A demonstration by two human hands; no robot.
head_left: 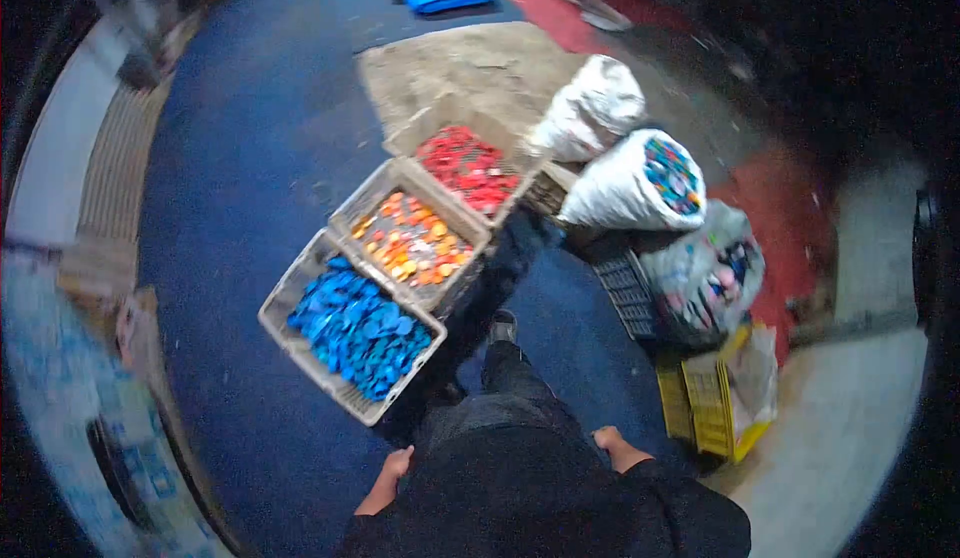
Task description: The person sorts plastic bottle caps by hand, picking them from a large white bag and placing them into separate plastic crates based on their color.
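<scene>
Both of my hands hang low beside my body. My left hand (399, 460) is closed near my dark clothing, below the crate of blue caps (365, 330); what it holds, if anything, is hidden. On the other side my right hand (606, 438) is also closed, its fingers turned inward and their contents not visible. A crate of orange and yellow pieces (415, 238) adjoins the blue one, and a crate of red pieces (468, 168) stands beyond it.
White sacks (625, 183) (600, 103), one showing multicoloured caps, stand at the right. Nearby are a clear bag of mixed items (710, 278), a dark crate (627, 295) and yellow crates (708, 403). Cardboard (460, 58) lies on the blue floor (235, 178).
</scene>
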